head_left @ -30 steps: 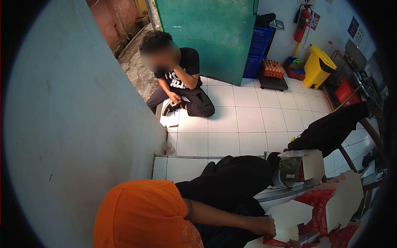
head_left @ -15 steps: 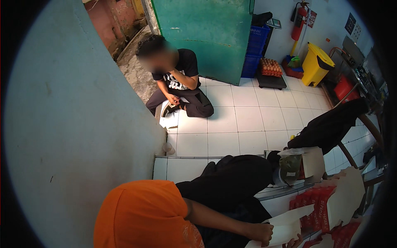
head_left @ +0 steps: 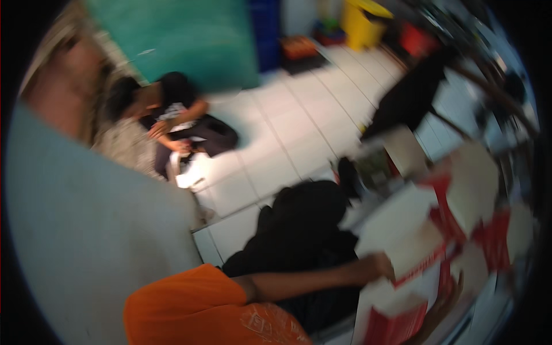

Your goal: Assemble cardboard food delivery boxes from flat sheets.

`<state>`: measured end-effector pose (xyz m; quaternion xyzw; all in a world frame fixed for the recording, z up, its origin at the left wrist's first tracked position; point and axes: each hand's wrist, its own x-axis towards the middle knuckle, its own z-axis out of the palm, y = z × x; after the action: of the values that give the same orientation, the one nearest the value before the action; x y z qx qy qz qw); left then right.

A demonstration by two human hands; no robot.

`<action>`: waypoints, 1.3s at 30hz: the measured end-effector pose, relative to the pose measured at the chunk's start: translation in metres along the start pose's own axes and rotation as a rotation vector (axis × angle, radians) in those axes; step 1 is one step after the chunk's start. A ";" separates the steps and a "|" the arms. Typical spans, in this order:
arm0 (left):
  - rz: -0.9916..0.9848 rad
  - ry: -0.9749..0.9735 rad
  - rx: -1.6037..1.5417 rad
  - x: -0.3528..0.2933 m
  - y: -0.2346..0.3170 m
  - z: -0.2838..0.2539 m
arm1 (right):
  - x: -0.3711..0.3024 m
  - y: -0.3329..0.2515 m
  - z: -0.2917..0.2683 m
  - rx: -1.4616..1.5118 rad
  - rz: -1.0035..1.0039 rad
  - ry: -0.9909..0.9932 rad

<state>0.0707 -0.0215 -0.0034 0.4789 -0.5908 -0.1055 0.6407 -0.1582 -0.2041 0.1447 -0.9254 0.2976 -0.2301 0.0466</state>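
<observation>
My left hand (head_left: 375, 269), at the end of an orange sleeve, is closed at the edge of a white-and-red cardboard food box (head_left: 411, 264). Motion blur hides the finger detail. My right hand (head_left: 450, 296) reaches in from the lower right, its fingers stretched out alongside the box's red side. Below and between the hands is another red-and-white carton piece (head_left: 397, 326). More partly folded red-and-white boxes (head_left: 494, 241) crowd the right side beyond my hands.
A person in black (head_left: 178, 112) sits on the tiled floor by a green door (head_left: 178, 40). A black cloth (head_left: 408, 95) hangs over wooden bars at the right. A yellow bin (head_left: 363, 26) stands at the back. A pale wall (head_left: 92, 230) borders the left.
The whole view has swung and blurred, showing more boxes. My right hand has come further into view. The seated person's hand has dropped from the face.
</observation>
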 end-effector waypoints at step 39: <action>-0.419 -0.378 -0.467 -0.036 0.030 0.054 | -0.144 -0.155 0.021 -0.275 0.314 -0.204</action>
<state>0.0018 -0.0070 -0.0133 0.4025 -0.5479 -0.4531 0.5767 -0.1699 0.0044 0.1035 -0.8838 0.4603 -0.0824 -0.0147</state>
